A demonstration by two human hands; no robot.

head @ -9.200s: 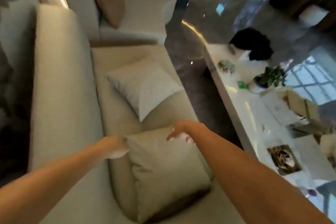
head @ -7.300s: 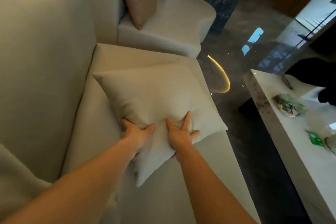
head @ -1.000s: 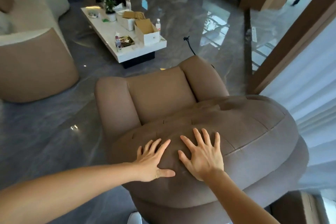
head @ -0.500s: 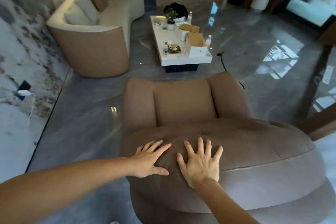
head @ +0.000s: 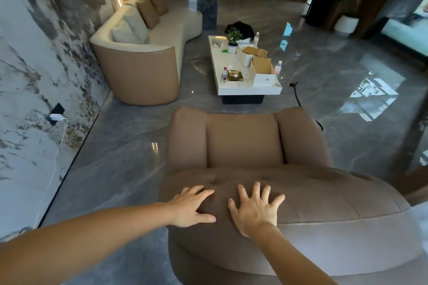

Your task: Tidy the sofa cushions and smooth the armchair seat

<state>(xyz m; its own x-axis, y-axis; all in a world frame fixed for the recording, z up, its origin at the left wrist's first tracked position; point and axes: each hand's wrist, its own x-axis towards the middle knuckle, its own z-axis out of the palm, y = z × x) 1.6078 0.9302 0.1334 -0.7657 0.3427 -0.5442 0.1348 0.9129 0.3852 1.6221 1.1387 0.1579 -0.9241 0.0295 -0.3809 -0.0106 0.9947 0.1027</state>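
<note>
With our left hand (head: 190,207) and right hand (head: 254,209) spread flat, gripping nothing, on the armchair's (head: 266,192) padded back top, we should reach over to the seat (head: 243,141) below and stroke outward with even pressure.

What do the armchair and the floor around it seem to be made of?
The armchair looks like tan leather or faux leather: smooth, softly matte, with stitched seams and tufted dimples. The floor looks like polished grey stone or marble-look tile: veined, glossy, mirroring the windows.
</note>
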